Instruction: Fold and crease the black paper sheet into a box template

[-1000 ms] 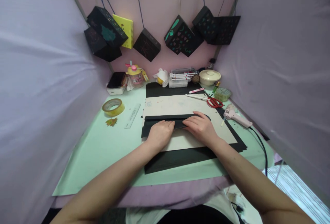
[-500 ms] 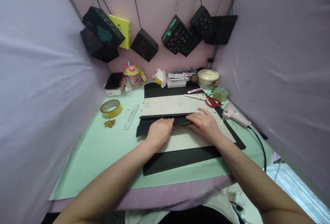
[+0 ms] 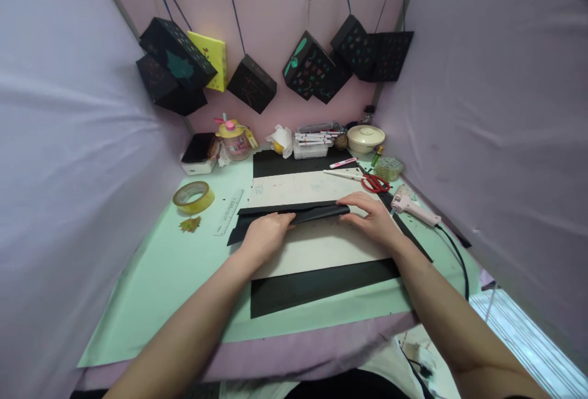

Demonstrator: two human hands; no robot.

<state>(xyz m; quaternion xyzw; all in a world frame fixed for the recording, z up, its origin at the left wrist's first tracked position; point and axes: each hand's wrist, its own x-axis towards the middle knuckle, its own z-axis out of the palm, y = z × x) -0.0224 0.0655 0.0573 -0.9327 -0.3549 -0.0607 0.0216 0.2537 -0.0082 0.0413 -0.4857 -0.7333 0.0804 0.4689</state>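
A long folded strip of black paper (image 3: 316, 212) lies across a white sheet (image 3: 321, 247), which rests on a larger black sheet (image 3: 321, 288). My left hand (image 3: 269, 235) is closed on the left part of the strip, its fingertips together at the fold. At the strip's right end my right hand (image 3: 367, 218) pinches the black paper between thumb and fingers. The strip's left end sticks out past the white sheet and shows open, layered edges.
Left lie a yellow tape roll (image 3: 193, 197), a dry leaf (image 3: 190, 224) and a clear ruler (image 3: 228, 212). Right are red scissors (image 3: 375, 183) and a glue gun (image 3: 416, 208) with its cord. Behind stand a pen box (image 3: 311, 145), a bowl (image 3: 366, 138) and a bottle (image 3: 234, 141).
My left hand has slid left along the strip, and my right hand now holds its right end. The strip has shifted slightly left. The view has moved a little.
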